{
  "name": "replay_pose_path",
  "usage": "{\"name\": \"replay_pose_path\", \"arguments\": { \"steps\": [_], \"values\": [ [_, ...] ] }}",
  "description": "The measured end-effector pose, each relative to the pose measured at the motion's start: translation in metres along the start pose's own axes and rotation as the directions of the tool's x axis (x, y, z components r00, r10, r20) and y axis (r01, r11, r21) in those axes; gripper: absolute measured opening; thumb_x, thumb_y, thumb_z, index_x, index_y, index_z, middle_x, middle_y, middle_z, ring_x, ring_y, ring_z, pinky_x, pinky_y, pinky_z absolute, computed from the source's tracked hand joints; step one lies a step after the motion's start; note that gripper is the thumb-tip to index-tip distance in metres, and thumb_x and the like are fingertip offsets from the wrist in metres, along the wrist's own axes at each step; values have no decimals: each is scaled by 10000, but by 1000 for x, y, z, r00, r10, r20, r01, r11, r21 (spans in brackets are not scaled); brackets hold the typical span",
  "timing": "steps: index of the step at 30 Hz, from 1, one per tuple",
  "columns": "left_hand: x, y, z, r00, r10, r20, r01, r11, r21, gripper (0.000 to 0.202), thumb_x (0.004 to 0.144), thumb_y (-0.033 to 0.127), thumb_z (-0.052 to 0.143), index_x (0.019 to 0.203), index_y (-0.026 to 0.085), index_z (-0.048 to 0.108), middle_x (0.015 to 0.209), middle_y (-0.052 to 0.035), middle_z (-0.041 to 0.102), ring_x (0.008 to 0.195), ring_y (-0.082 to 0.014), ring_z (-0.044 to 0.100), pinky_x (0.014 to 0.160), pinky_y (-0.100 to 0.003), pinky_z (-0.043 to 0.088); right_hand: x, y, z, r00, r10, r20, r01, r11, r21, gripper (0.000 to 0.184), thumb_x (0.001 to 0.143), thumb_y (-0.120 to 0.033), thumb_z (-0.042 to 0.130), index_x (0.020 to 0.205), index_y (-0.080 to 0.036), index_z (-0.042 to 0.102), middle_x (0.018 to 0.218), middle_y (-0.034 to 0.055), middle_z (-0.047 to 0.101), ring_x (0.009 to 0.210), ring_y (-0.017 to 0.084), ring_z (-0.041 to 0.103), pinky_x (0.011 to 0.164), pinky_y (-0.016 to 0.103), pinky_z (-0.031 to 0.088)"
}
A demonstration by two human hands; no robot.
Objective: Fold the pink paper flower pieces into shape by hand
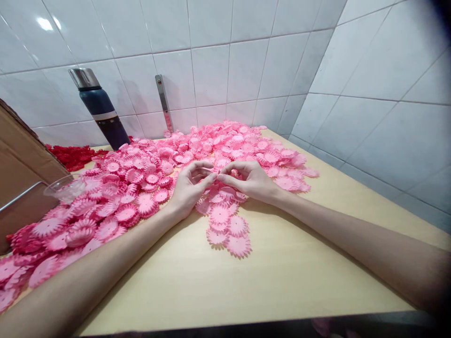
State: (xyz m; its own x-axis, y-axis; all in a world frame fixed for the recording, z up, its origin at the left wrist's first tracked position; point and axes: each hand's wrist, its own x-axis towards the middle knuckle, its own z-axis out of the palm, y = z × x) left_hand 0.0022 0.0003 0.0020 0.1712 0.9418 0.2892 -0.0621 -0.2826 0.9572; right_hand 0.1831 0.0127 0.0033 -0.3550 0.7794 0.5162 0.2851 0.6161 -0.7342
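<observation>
Over the near side of the pile, my left hand (193, 188) and my right hand (252, 180) come together, thumbs and forefingers pinched. Between their tips is what looks like a pink flower disc (215, 172), mostly covered by the fingers. Below the hands, several pink flower discs (220, 214) with fringed edges and a small centre hole lie flat and overlapping on the table. A large heap of the same pink flower discs (225, 138) spreads behind the hands and to the left.
A dark blue bottle (105, 115) with a steel cap stands against the tiled wall (211, 70). Red pieces (72, 157) lie left of it. A clear plastic cup (65, 188) and a cardboard box (24, 173) are at left. A metal bracket (164, 102) rests near the wall behind the table (282, 272).
</observation>
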Motion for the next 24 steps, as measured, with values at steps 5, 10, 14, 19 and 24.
{"name": "replay_pose_path", "arguments": {
  "steps": [5,10,14,19,24],
  "values": [
    [-1,1,0,1000,15,8,-15,1000,14,279,697,267,766,913,166,622,835,-18,624,799,-134,612,761,-268,510,0,1,0,1000,16,-5,-16,999,32,271,779,-452,696,780,-182,722,714,21,676,560,108,545,490,238,428],
    [0,-1,0,999,31,20,-31,1000,5,257,698,270,766,892,172,631,860,-15,623,804,-130,607,775,-265,502,0,3,0,999,46,2,-46,995,94,280,761,-457,710,768,-177,723,705,23,677,560,110,544,484,235,424],
    [1,-2,-1,998,54,32,-53,999,-4,242,707,257,761,892,169,634,919,-21,620,816,-120,597,781,-256,497,0,2,-1,998,68,14,-69,989,130,269,742,-433,736,767,-166,720,666,8,653,520,89,496,454,225,380],
    [0,-1,0,999,41,22,-41,999,-1,238,701,257,763,878,166,631,919,-22,620,810,-121,596,774,-252,497,0,3,0,995,96,23,-98,986,133,268,732,-425,745,762,-161,713,630,-4,620,493,80,464,434,227,347],
    [-1,1,1,999,32,13,-32,999,-8,234,699,261,765,864,163,632,900,-20,622,798,-119,594,773,-253,492,0,5,0,996,83,25,-85,985,149,277,751,-432,726,782,-157,722,666,16,646,527,95,493,463,240,376]
  ]
}}
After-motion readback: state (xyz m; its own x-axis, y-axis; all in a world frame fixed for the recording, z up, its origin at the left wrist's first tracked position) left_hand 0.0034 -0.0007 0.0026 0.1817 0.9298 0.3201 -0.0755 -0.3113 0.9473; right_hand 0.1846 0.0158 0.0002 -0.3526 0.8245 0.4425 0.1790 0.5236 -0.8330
